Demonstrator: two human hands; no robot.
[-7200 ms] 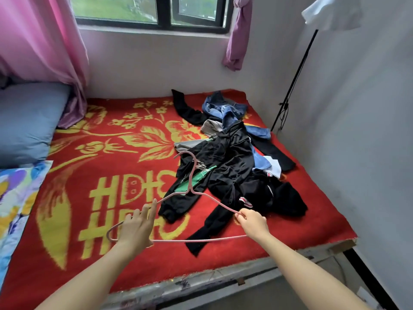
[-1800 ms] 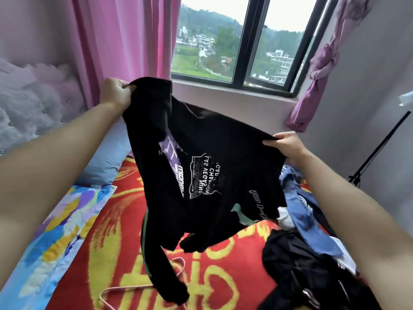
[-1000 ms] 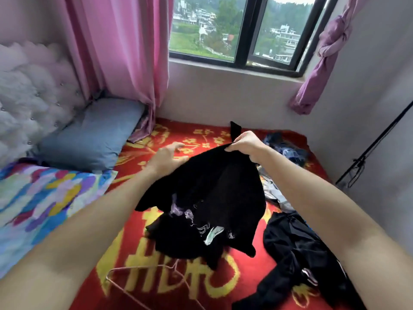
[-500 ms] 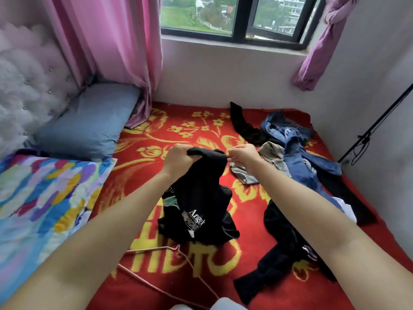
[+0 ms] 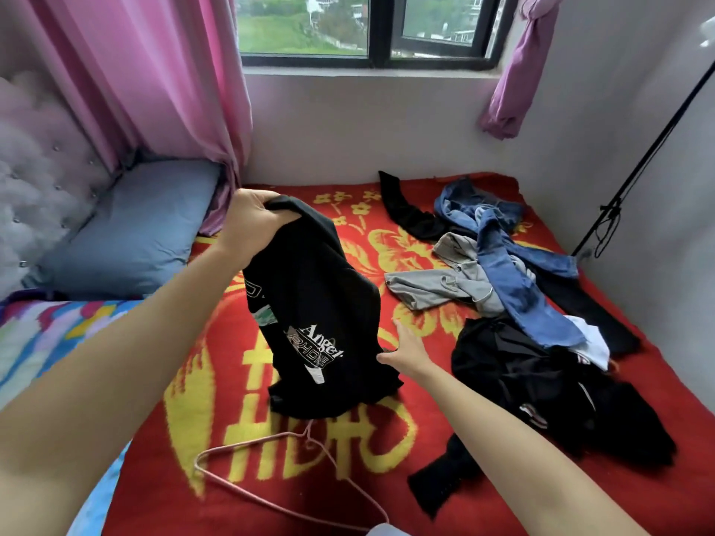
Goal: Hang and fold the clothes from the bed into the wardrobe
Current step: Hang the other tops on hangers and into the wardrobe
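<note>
Black shirt [image 5: 317,303] hangs from your left hand [image 5: 253,222], which grips its bunched top. Your right hand [image 5: 406,350], fingers straight, touches its lower edge, likely to spread it for the hanger [image 5: 251,442] beneath.

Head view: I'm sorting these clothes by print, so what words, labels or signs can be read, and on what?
"Angel": white print on the black shirt.
"PHONE": boxed print just under it; a letter before it is unclear.
Other shirt prints: folded, unreadable.
Red blanket: big yellow characters, partly covered, unreadable.
</note>
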